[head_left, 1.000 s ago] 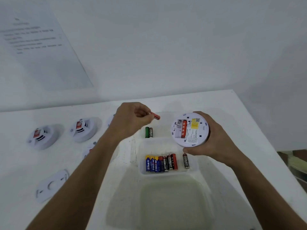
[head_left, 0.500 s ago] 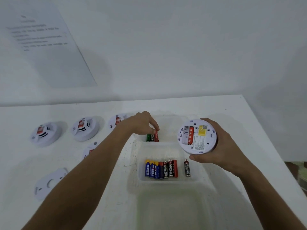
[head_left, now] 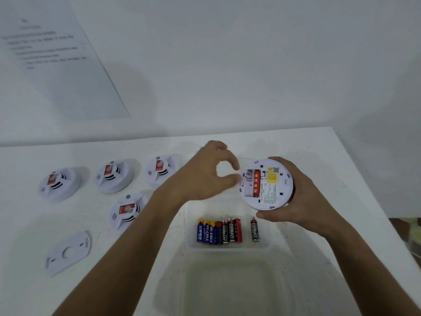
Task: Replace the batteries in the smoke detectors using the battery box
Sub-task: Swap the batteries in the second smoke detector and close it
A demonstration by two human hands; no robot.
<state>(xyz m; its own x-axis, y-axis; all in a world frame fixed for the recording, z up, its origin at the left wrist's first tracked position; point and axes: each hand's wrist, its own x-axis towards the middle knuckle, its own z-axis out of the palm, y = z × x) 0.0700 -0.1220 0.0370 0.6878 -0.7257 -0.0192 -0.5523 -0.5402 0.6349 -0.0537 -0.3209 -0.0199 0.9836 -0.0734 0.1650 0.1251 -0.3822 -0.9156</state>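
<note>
1. White rigid plastic forms the smoke detector [head_left: 266, 184], which is held back side up in the right hand [head_left: 293, 201], above the far right part of the battery box [head_left: 262, 246]. The fingers wrap its right rim and the thumb bears on the near edge. The unit appears light and stiff; the rim is judged the correct grip zone, as it keeps the open bay clear.
2. One red battery [head_left: 256, 186] sits in the right slot of the bay; the slot to its left appears empty. The cell is judged smooth, hard and liable to roll or slip. It should be taken by its sides with fingertips, or levered out at one end.
3. The left hand [head_left: 205, 176] hovers just left of the detector, thumb and forefinger curved into an open ring with nothing between them. The fingertips are close to the detector's left edge; contact cannot be confirmed.
4. In the box's middle compartment, a row of batteries [head_left: 218, 231] lies side by side, blue-yellow cells left, black and red cells right. A single black battery [head_left: 255, 229] lies apart to the right.
5. The near compartment of the box appears empty. The far compartment is mostly hidden behind the hands.
6. Four further detectors [head_left: 114, 175] rest face up on the white table [head_left: 319, 151] to the left. A detached mounting plate [head_left: 68, 253] lies at near left.
</note>
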